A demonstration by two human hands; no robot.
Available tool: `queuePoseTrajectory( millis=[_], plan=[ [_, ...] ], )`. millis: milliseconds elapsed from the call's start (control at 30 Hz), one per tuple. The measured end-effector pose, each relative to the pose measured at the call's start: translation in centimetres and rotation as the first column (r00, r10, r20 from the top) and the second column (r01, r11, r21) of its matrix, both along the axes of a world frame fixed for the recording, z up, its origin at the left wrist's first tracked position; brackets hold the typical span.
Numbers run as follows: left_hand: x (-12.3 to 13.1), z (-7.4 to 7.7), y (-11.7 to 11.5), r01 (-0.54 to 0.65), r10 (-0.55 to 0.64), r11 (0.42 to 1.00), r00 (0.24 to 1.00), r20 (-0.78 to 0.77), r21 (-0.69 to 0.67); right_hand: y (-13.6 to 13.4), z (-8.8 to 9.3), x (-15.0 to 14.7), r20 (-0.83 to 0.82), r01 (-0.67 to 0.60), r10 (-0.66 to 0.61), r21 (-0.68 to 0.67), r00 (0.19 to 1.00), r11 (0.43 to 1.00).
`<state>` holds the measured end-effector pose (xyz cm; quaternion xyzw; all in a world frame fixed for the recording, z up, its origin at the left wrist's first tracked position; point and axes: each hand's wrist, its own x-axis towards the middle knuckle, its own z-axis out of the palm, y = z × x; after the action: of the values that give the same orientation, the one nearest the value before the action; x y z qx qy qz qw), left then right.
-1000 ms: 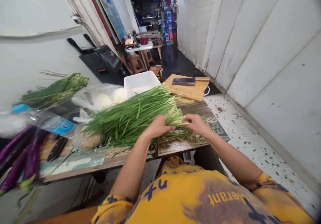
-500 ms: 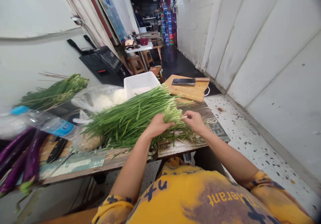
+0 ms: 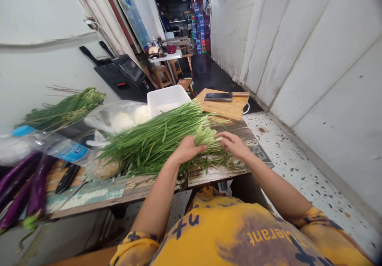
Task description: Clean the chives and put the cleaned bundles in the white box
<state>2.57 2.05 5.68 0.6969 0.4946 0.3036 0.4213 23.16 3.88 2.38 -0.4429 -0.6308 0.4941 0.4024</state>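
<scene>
A big bundle of green chives [image 3: 155,136] lies across the wooden table [image 3: 98,192], pale cut ends toward me. My left hand [image 3: 186,150] is closed round the pale stem ends of the bundle. My right hand [image 3: 234,143] rests at the very tips of those stems, fingers curled loosely against them. Loose green trimmings lie under and beside both hands.
A cutting board [image 3: 225,107] with a cleaver [image 3: 219,96] sits at the table's far end, next to a white tub [image 3: 167,98]. A plastic bag [image 3: 119,117], a water bottle [image 3: 56,146], purple eggplants [image 3: 20,194], a knife [image 3: 67,177] and more greens [image 3: 62,109] lie left.
Both hands shifted slightly up the stem ends. The right hand's pinch loosened into fingers laid against the tips.
</scene>
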Motion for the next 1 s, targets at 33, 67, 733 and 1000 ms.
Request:
queuePoseTrajectory(
  millis=[33,67,733,1000],
  plan=[
    [0.0,0.0,0.0,0.005,-0.005,1.0,1.0,-0.004,0.002,-0.3,0.0,-0.3,-0.045,-0.101,0.099,-0.043,0.994,0.994],
    [0.1,0.0,0.0,0.01,-0.01,1.0,1.0,-0.007,0.001,-0.4,0.0,-0.5,-0.093,-0.159,0.152,-0.071,0.984,0.985],
    [-0.2,-0.3,0.2,-0.034,0.042,0.986,0.998,-0.047,0.163,-0.7,-0.1,0.6,0.612,-0.383,-0.073,0.579,0.787,0.72],
    [0.0,-0.8,0.4,0.027,-0.005,0.99,0.988,-0.152,0.141,-0.9,1.8,1.0,0.13,-0.06,0.038,0.17,0.991,0.984]
  ],
)
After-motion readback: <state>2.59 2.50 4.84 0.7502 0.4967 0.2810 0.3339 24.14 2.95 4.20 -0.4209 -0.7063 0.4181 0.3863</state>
